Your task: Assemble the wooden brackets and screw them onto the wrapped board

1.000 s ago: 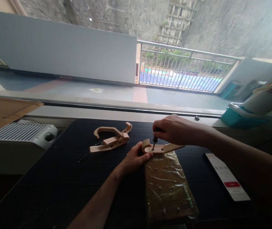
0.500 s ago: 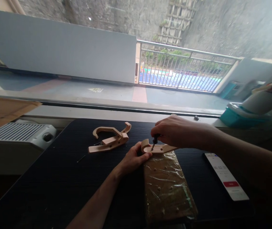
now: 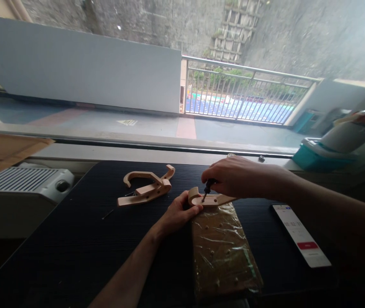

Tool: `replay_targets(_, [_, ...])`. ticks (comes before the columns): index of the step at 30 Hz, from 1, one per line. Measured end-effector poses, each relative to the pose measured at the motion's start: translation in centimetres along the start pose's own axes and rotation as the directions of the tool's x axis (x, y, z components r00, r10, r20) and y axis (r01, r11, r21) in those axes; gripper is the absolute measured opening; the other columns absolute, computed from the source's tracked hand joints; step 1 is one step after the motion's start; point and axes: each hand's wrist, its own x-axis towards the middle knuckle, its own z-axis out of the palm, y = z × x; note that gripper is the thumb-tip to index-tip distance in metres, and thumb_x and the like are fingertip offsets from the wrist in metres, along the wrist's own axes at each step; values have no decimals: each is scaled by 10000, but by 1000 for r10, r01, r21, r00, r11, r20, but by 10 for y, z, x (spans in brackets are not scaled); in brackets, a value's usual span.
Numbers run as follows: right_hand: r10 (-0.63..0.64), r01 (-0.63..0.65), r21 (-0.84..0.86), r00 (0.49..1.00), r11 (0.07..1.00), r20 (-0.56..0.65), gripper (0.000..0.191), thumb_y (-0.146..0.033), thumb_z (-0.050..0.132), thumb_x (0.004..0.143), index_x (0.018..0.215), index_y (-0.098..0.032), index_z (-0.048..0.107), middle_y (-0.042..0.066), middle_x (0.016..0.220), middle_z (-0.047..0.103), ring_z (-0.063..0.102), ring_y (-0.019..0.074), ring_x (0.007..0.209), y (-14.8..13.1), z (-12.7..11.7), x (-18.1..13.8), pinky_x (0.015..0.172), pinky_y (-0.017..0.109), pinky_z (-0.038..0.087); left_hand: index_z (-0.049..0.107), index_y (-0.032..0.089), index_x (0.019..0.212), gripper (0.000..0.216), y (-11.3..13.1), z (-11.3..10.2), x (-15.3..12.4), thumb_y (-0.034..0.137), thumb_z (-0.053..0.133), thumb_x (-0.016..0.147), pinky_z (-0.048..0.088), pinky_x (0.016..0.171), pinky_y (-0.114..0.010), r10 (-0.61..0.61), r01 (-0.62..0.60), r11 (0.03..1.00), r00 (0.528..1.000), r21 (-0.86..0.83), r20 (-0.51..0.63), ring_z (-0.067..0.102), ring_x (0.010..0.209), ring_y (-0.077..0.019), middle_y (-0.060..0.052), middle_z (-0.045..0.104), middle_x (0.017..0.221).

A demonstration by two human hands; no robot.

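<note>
My left hand (image 3: 181, 210) grips the curled end of a pale wooden hook (image 3: 208, 201), which lies across the far end of a brown block wrapped in clear film (image 3: 222, 248). In my right hand (image 3: 225, 175) is a screwdriver (image 3: 208, 187) with a dark handle, closed in the fingers. Its tip points down into a hole near the curl of the hook; a screw there is too small to make out clearly. The hook's right end is partly hidden behind my right hand. To the left, more wooden hooks (image 3: 148, 188) lie together on the table.
On the black table (image 3: 73, 239) a loose screw (image 3: 107, 214) lies at the left. A phone (image 3: 301, 235) showing a timer lies at the right, under my right forearm. A small dark object (image 3: 261, 158) sits on the window sill. A teal bin (image 3: 313, 156) stands beyond.
The view has shifted very slightly. Both hands stay in place on the hook and screwdriver; the screwdriver leans a little differently.
</note>
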Motion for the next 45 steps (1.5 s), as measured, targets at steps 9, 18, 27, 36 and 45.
replay_targets(9, [-12,12,31,1000,999,9,177,-175,451,827,827,-157,628,35,711,625,492,112,622,-3,2,8,567,243,282,562,188,1104,401,0,0,0,390,628,764,426,796,-267,-36,36,999,999,-27,-3,549,897,-178,-34,604,947])
replay_targets(18, [90,-90,15,995,996,-49,291,-344,399,876,802,-161,614,23,630,586,418,107,517,2,10,6,508,251,258,572,188,1100,410,2,1,-1,398,630,753,425,801,-275,-10,10,1000,1000,-23,-20,552,867,-177,-27,611,916])
replay_targets(27, [-42,42,93,999,995,0,199,-218,433,841,831,-185,629,21,728,631,512,111,639,-1,-4,1,571,235,300,578,188,1082,388,-3,0,1,401,629,762,419,811,-279,-1,1,1000,1000,-1,-25,556,895,-184,-38,621,951])
replay_targets(36, [106,-96,98,989,991,-103,270,-328,418,881,865,-160,630,28,695,623,472,110,573,6,13,10,537,244,290,571,191,1078,388,3,1,-1,392,637,753,417,798,-264,-11,10,999,1000,-53,-15,554,849,-168,-17,608,896])
replay_targets(45, [20,-19,17,999,1000,-33,243,-324,444,872,845,-193,646,20,720,631,494,113,602,-1,-3,7,535,238,283,580,199,1087,406,1,1,-1,407,639,744,414,801,-277,-15,14,1000,999,-15,-30,549,861,-178,-27,615,917])
